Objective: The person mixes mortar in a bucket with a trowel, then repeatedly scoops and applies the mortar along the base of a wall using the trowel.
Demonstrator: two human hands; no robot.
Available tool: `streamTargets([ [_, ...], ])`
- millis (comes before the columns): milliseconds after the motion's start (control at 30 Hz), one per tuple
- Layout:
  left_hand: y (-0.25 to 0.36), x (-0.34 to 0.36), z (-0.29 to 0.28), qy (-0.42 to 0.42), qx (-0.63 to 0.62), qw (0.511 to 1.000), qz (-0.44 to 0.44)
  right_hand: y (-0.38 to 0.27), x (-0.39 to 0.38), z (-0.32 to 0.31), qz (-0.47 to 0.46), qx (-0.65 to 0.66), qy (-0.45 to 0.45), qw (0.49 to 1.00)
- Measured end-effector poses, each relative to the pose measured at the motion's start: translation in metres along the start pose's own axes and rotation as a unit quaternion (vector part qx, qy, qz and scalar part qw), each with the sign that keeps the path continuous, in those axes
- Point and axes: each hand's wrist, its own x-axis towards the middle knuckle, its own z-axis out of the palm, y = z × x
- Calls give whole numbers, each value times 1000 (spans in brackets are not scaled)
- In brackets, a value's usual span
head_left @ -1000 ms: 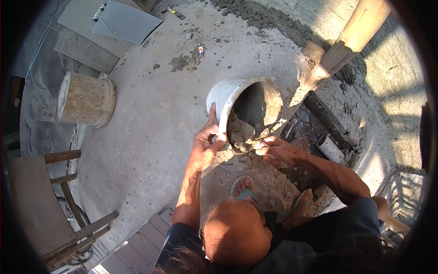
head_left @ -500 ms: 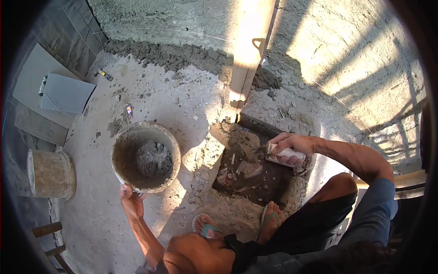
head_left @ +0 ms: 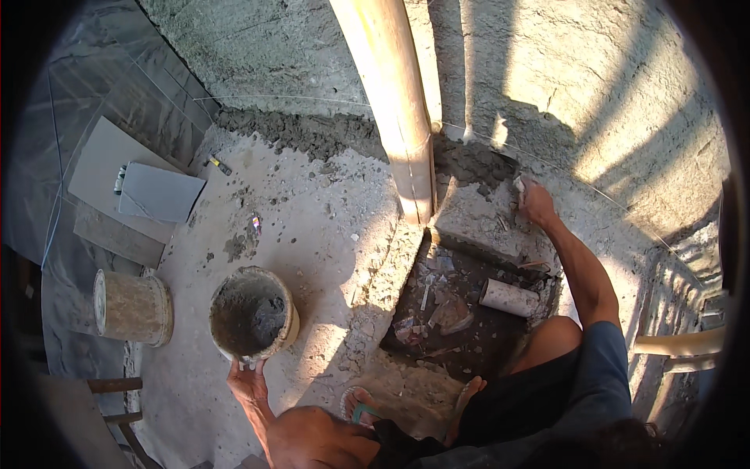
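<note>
My left hand (head_left: 248,384) grips the near rim of a round, mortar-caked bucket (head_left: 292,332), tilted toward me with wet grey mortar (head_left: 266,316) inside. My right hand (head_left: 537,202) is closed at the strip of wet mortar (head_left: 476,166) along the wall's foot. A small pale end shows at its fingers; the rest of what it holds cannot be made out. Below that hand, a whitish pipe piece (head_left: 509,298) lies in a square pit (head_left: 488,344) among scraps and rubble.
A wooden post (head_left: 398,133) stands at the pit's far corner. A thin string (head_left: 570,160) runs along the rough wall. To the left are a second bucket (head_left: 133,306), grey boards (head_left: 160,191) and a small yellow-black tool (head_left: 219,166). My sandalled feet (head_left: 359,405) are beside the pit.
My right hand has left the pipe piece and moved away from me to the mortar by the wall. The left hand still holds the bucket, now tilted more. The view has shifted.
</note>
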Motion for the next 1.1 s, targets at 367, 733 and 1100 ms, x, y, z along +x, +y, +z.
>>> streamTargets([
  [367,26,-7,-87,126,-136,974,127,-30,-75,-27,79,76,-59,992],
  [733,51,27,-170,205,-194,929,239,-17,-221,-4,132,217,30,967],
  [1100,-15,0,-71,185,-170,959,132,-88,-270,-39,122,104,-67,985],
])
